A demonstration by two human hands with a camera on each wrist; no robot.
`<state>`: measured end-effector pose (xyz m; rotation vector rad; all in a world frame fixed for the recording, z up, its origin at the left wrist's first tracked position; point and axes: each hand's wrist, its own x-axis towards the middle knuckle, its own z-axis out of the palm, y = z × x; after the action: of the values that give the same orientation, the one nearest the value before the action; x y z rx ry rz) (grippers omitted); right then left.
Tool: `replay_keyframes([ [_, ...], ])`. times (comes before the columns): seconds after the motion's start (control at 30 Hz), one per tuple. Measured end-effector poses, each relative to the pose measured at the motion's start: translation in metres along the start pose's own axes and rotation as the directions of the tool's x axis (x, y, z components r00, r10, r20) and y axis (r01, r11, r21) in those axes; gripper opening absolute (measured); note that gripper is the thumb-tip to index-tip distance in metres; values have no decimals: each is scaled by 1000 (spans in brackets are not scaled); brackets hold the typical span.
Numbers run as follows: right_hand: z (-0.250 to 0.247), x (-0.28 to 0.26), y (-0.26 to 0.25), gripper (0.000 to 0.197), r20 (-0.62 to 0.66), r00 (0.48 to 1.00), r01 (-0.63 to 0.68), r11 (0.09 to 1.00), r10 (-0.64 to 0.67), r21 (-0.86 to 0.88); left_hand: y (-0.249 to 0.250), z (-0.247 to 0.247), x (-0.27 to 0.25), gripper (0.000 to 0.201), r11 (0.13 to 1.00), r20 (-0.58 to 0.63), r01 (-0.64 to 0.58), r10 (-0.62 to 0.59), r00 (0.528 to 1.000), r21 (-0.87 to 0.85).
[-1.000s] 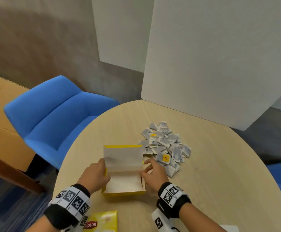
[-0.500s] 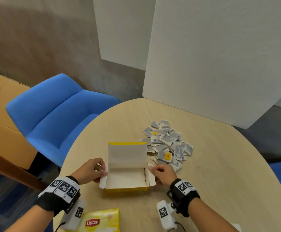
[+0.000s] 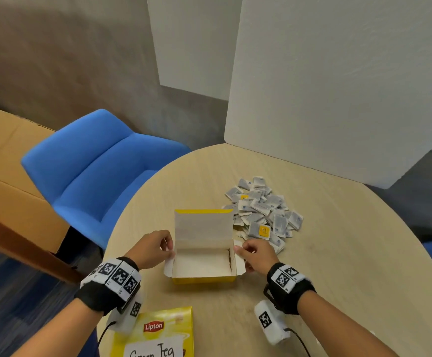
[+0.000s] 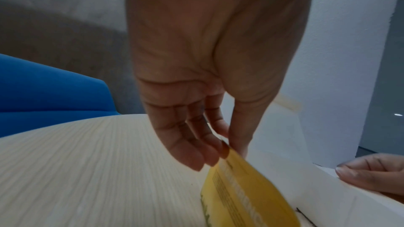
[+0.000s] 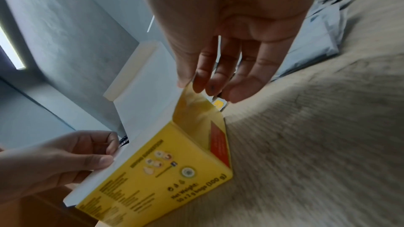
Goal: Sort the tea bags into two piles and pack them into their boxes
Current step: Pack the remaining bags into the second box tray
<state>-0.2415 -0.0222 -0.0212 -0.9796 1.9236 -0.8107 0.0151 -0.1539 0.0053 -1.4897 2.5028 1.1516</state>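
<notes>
I have the yellow tea box open in front of me on the round surface, its lid standing up at the far edge and its inside bare. I judge this is the opening step: the side flaps need folding outward so the mouth stays wide for packing. My left hand sits at the box's left end, its grip pinching the left side flap between thumb and fingertips; the palm faces down, fingers pointing toward the surface. My right hand mirrors it at the right end, thumb and fingers pressed on the right side flap, wrist raised and fingers angled down. Holding both ends at once keeps the light carton from sliding.

The tea bags lie unsorted in one heap just beyond the box's right corner; most are grey-white sachets, with a few yellow-tagged ones among them. No bag is in a box yet. A second Lipton box, hand-labelled "Green Tea", lies near my left wrist at the surface's near edge.
</notes>
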Motion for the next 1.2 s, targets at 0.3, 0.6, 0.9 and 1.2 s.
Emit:
replay_keyframes([
  [0.3,0,4,1,31,-10,1000,21,998,-22,-62,5,0,0,12,999,-3,3,-3,1000,38],
  [0.6,-10,0,-4,51,-51,998,26,989,-34,-144,36,-3,-12,14,970,-154,-60,98,983,236],
  [0.9,-52,10,12,22,-240,970,-57,929,-35,-365,74,52,-15,34,824,206,-402,346,915,399],
  [1.2,-70,37,22,50,-199,979,-43,890,-54,-453,73,47,28,18,758,173,-293,237,956,582],
])
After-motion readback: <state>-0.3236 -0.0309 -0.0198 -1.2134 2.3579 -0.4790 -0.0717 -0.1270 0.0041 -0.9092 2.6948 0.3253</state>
